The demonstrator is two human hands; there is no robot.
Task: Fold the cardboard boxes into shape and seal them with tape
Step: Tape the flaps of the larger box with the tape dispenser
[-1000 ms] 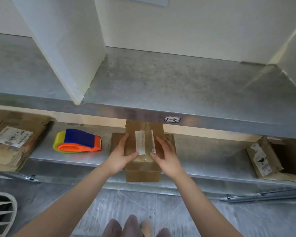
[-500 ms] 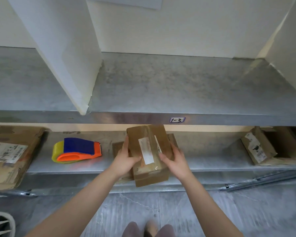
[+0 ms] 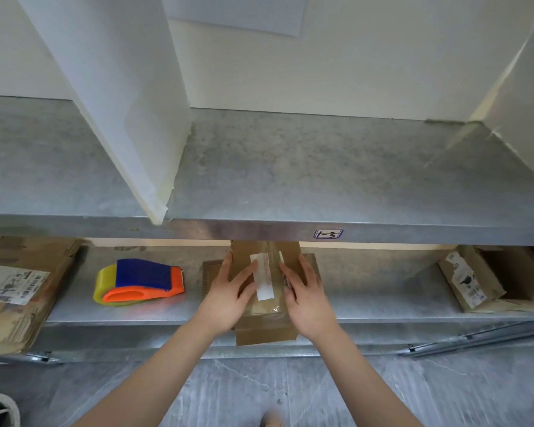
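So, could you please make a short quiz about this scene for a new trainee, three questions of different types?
1. True or false: the blue, orange and yellow plastic tape dispenser lies to the right of the small brown cardboard box.
2. Where do the left hand and the right hand rest? A) on the box, one at each side of its white label; B) on the dispenser; C) in the air, touching nothing.
3. Fill in: the box stands on the lower grey metal ____.
Key: 1 false, it lies to the left; 2 A; 3 shelf.
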